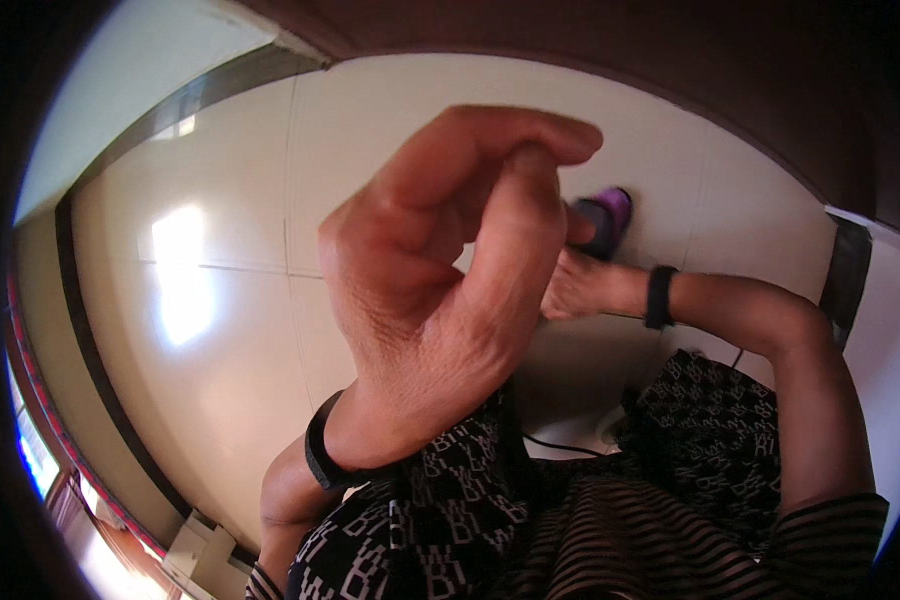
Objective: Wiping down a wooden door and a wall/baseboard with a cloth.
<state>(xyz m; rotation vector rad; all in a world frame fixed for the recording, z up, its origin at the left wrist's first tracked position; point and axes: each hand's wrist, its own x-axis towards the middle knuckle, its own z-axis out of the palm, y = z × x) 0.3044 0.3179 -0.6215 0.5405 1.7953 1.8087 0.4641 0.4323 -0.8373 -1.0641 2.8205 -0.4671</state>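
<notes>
My left hand [435,277] is raised close to the camera at the middle of the view, its fingers curled and its thumb tip against the index finger; nothing shows between them. Beyond it and lower, my right hand [589,285] is partly hidden behind the left thumb, so its grip cannot be made out. A purple and grey item [609,221], blurred and partly covered, appears just past the right fingers; whether that hand touches it is unclear. Each wrist wears a black band. Black trousers with a white pattern [450,510] cover my legs below the hands.
Pale glossy floor tiles [255,195] surround the hands, with bright reflected light at left. A dark brown surface [645,52] curves across the top. Walls with dark skirting stand at both sides. A thin black cable [562,448] runs between my legs.
</notes>
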